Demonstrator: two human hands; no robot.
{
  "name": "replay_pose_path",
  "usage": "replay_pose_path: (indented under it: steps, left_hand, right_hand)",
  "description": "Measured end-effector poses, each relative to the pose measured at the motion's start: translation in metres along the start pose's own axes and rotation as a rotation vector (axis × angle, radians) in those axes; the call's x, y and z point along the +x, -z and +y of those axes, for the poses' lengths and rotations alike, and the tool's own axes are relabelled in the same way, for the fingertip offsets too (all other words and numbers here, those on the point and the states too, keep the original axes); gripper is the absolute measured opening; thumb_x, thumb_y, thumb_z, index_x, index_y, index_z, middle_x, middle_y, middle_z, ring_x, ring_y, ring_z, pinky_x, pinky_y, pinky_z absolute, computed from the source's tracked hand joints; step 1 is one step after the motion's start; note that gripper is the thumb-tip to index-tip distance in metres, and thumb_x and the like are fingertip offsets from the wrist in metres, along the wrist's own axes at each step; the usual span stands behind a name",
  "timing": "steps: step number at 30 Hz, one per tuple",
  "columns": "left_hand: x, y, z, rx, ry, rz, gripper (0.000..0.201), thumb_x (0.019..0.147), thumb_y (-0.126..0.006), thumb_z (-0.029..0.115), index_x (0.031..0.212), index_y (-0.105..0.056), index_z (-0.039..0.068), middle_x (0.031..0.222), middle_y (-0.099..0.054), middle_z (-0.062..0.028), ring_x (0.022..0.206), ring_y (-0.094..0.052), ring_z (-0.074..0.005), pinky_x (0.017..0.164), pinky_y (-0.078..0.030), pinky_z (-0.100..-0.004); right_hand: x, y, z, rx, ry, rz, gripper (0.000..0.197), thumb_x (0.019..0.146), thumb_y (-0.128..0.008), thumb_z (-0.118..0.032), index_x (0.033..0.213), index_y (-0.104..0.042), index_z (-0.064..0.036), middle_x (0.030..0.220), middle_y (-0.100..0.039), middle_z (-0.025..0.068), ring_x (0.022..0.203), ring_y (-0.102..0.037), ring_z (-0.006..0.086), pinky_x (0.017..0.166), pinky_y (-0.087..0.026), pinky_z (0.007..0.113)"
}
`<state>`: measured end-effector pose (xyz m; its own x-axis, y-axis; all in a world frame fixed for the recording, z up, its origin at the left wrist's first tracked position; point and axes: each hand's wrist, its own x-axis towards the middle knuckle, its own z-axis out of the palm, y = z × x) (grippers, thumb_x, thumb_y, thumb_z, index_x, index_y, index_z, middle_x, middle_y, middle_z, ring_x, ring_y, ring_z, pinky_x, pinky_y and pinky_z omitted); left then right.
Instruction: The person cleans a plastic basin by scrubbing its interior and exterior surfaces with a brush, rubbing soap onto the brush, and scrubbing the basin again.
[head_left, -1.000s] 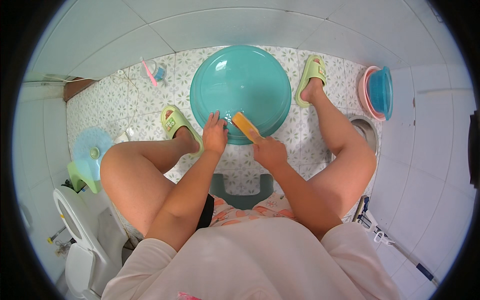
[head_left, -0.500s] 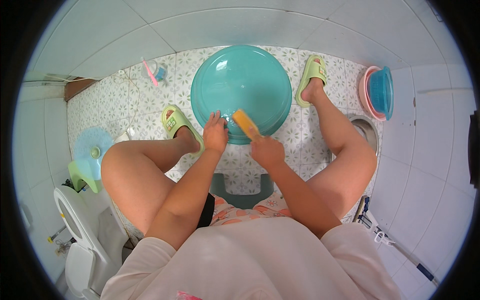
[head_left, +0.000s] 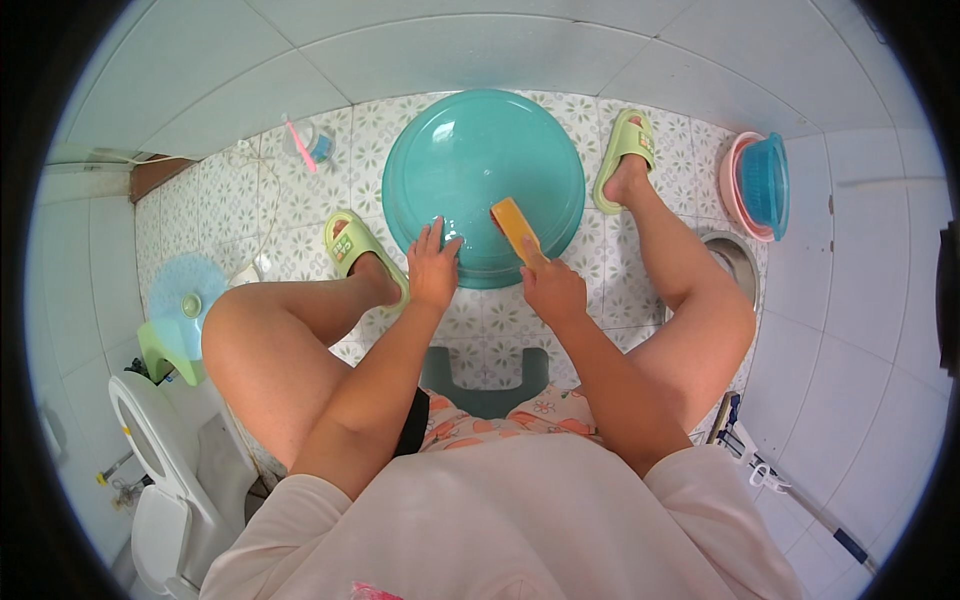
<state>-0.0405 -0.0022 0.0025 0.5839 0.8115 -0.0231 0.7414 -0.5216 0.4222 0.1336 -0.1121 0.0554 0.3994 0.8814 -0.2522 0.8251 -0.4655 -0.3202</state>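
A large round teal plastic basin (head_left: 470,150) lies upside down on the floor in front of me, its base facing up. My left hand (head_left: 434,270) rests with fingers spread on its near left edge, beside some wet, foamy spots. In my right hand (head_left: 553,290) is a yellow scrub brush (head_left: 514,227), held by its handle. The brush head touches the basin's base right of my left fingers, and its bristles are mostly hidden beneath it.
I sit on a green stool (head_left: 487,402). A pink basin (head_left: 735,187) with a blue basket (head_left: 763,187) leans at the right wall near a metal bowl (head_left: 735,262). A clear cup (head_left: 318,148) with a pink-handled brush stands far left. A white toilet (head_left: 170,440) is at left.
My right hand and the brush have shifted to the right across the basin, and the brush has turned slightly. My left hand stays on the basin, its thumb a little further out.
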Motion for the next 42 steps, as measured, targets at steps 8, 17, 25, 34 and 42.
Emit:
replay_pose_path:
  steps: [8, 17, 25, 34, 42]
  left_hand:
    - [-0.002, 0.004, 0.007, 0.072, -0.174, 0.002, 0.050, 0.072, -0.059, -0.001, 0.118, -0.061, 0.018, 0.126, -0.046, -0.0096, 0.120, -0.042, -0.0277, 0.100, -0.031, -0.0452]
    - [-0.004, 0.003, 0.010, 0.160, -0.212, -0.109, 0.058, 0.071, -0.065, 0.003, 0.125, -0.054, 0.021, 0.130, -0.043, -0.0095, 0.121, -0.040, -0.0286, 0.098, -0.033, -0.0440]
    - [-0.005, 0.000, 0.011, 0.186, -0.174, -0.106, 0.062, 0.072, -0.064, 0.002, 0.129, -0.049, 0.021, 0.136, -0.038, -0.0102, 0.123, -0.038, -0.0290, 0.100, -0.031, -0.0451]
    - [-0.004, 0.004, 0.013, 0.172, -0.138, -0.141, 0.059, 0.072, -0.063, 0.001, 0.127, -0.051, 0.020, 0.141, -0.035, -0.0113, 0.124, -0.037, -0.0298, 0.100, -0.031, -0.0445]
    - [-0.004, 0.001, 0.014, 0.143, -0.131, -0.102, 0.058, 0.072, -0.062, 0.000, 0.125, -0.054, 0.020, 0.140, -0.036, -0.0116, 0.123, -0.039, -0.0297, 0.099, -0.032, -0.0440]
  right_hand:
    - [-0.005, -0.003, 0.004, 0.039, -0.013, -0.014, 0.057, 0.086, -0.059, -0.030, 0.139, -0.039, -0.0230, 0.067, -0.058, 0.0158, 0.058, -0.061, 0.0331, 0.052, -0.049, 0.044]
    - [-0.004, -0.007, 0.004, 0.049, -0.016, -0.018, 0.058, 0.086, -0.058, -0.030, 0.140, -0.038, -0.0217, 0.068, -0.059, 0.0164, 0.058, -0.061, 0.0338, 0.052, -0.049, 0.044]
    - [-0.005, 0.000, 0.001, 0.095, -0.035, -0.117, 0.068, 0.084, -0.061, -0.026, 0.144, -0.030, -0.0222, 0.082, -0.057, 0.0192, 0.068, -0.061, 0.0364, 0.061, -0.051, 0.044]
    - [-0.005, -0.003, 0.005, 0.222, -0.048, -0.167, 0.078, 0.081, -0.064, -0.018, 0.146, -0.021, -0.0212, 0.094, -0.050, 0.0200, 0.077, -0.059, 0.0384, 0.070, -0.050, 0.044]
    - [-0.004, -0.006, 0.008, 0.228, -0.049, -0.187, 0.080, 0.082, -0.064, -0.018, 0.147, -0.016, -0.0256, 0.096, -0.051, 0.0205, 0.078, -0.060, 0.0413, 0.069, -0.050, 0.047]
